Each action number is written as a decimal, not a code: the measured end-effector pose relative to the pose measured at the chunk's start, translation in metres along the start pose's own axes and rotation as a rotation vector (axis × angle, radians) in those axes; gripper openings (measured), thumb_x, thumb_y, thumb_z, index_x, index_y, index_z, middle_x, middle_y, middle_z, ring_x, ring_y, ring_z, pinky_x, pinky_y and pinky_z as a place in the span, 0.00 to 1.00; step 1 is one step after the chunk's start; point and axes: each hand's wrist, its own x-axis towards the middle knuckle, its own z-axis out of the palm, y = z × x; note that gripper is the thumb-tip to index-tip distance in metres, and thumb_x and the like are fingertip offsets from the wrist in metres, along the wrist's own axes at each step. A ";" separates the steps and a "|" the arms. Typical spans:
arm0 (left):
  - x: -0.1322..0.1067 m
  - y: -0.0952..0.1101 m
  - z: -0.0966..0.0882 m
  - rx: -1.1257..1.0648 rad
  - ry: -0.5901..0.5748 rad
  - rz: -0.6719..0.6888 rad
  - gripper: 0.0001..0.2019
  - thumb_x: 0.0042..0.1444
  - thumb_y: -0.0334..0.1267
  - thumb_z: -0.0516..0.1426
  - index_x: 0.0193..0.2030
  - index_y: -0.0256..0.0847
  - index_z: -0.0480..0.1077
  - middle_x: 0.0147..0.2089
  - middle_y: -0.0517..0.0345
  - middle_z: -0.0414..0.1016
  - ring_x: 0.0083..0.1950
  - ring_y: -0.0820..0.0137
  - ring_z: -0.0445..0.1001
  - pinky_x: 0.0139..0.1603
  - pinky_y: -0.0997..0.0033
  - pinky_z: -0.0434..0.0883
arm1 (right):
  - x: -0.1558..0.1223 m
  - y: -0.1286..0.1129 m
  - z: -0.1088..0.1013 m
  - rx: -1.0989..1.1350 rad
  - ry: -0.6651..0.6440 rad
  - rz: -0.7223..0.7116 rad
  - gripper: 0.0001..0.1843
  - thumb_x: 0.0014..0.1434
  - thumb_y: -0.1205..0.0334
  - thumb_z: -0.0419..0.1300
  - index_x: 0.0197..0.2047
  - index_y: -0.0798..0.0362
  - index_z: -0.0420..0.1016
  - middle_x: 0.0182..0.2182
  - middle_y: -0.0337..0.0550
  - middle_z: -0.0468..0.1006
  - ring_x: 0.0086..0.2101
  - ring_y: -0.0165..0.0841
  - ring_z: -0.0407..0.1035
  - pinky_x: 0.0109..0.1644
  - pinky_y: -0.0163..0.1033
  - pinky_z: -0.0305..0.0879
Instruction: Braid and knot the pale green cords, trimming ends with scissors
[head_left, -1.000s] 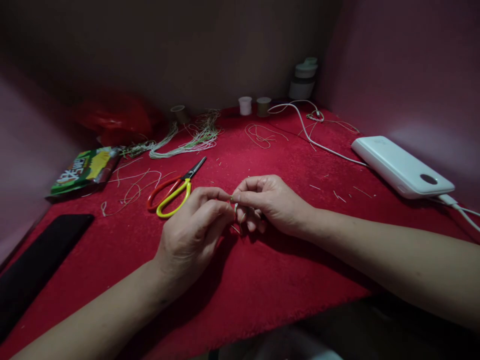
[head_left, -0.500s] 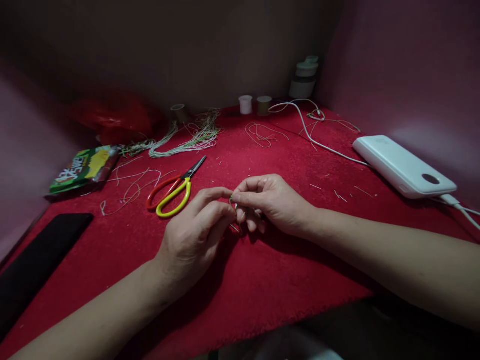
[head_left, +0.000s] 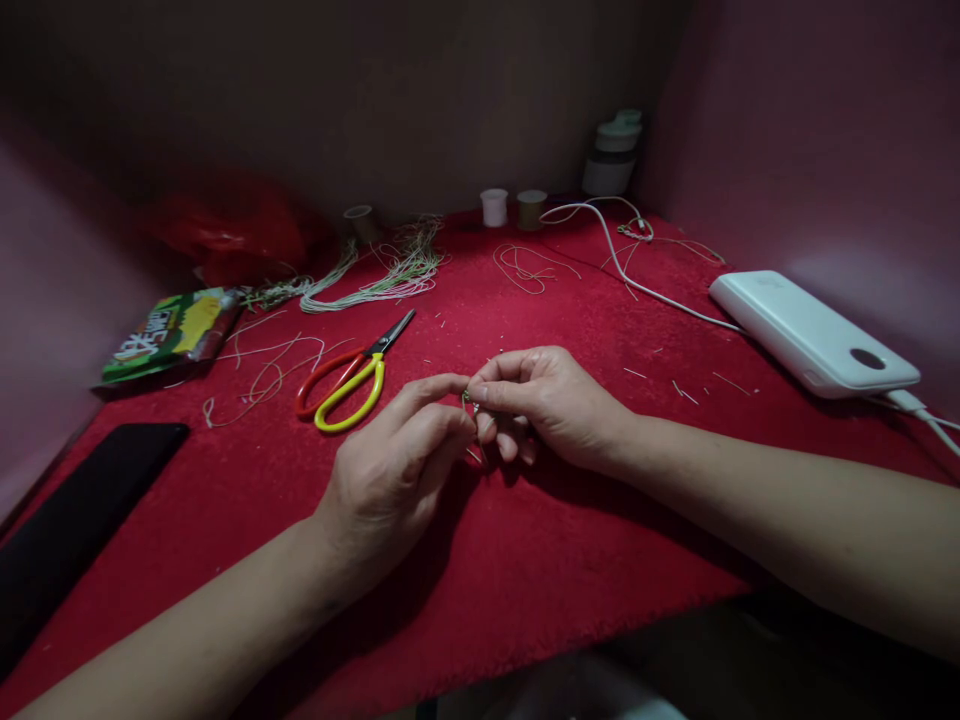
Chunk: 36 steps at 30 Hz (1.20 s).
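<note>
Over the red cloth point(head_left: 525, 580), my two hands meet at the fingertips around a thin green-and-tan cord point(head_left: 466, 397). My right hand point(head_left: 547, 402) is closed, its thumb and index finger pinching the cord. My left hand point(head_left: 405, 450) comes from the other side, index finger and thumb bent in at the same small piece; the fingers hide much of it. A short end of cord hangs below the fingertips. Left of my hands lie scissors point(head_left: 345, 390) with one red and one yellow handle, blades pointing away.
Bundled cords point(head_left: 375, 290), loose cord, a snack packet point(head_left: 169, 335) and a black phone-like slab point(head_left: 97, 500) lie left. Thread spools point(head_left: 494, 208) and a bottle point(head_left: 611, 160) stand at the back. On the right, a white power bank point(head_left: 814, 330) has cables attached. Thread clippings are scattered about.
Both hands keep nearly the same hold, with only slight finger shifts at the cord. The whole view has shifted a little.
</note>
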 end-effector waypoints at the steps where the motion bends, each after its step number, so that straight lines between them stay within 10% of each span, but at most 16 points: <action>1: 0.000 0.000 0.000 -0.006 -0.010 -0.019 0.07 0.58 0.26 0.55 0.33 0.43 0.69 0.38 0.55 0.77 0.50 0.66 0.75 0.45 0.70 0.75 | 0.000 0.000 0.000 -0.003 0.003 0.001 0.08 0.57 0.62 0.58 0.29 0.59 0.69 0.18 0.37 0.73 0.13 0.22 0.64 0.13 0.25 0.57; 13: -0.002 0.002 0.000 -0.030 -0.036 -0.071 0.06 0.57 0.26 0.55 0.34 0.40 0.71 0.43 0.51 0.76 0.49 0.67 0.75 0.45 0.71 0.74 | -0.002 0.002 0.002 -0.095 0.068 -0.028 0.08 0.55 0.63 0.59 0.27 0.57 0.69 0.16 0.35 0.70 0.13 0.22 0.62 0.12 0.25 0.55; 24: 0.014 0.002 -0.010 -0.807 -0.003 -0.913 0.04 0.54 0.37 0.59 0.33 0.39 0.69 0.24 0.60 0.74 0.19 0.74 0.70 0.17 0.77 0.66 | -0.003 -0.002 0.003 -0.131 0.046 -0.043 0.08 0.55 0.61 0.59 0.27 0.56 0.71 0.17 0.34 0.70 0.14 0.22 0.62 0.14 0.26 0.56; 36: 0.012 -0.006 -0.005 -0.981 -0.034 -0.990 0.04 0.52 0.35 0.61 0.33 0.38 0.72 0.23 0.61 0.74 0.19 0.76 0.69 0.19 0.78 0.67 | -0.003 -0.001 0.005 -0.190 0.074 -0.049 0.06 0.56 0.63 0.57 0.29 0.56 0.70 0.17 0.33 0.70 0.14 0.22 0.62 0.15 0.25 0.56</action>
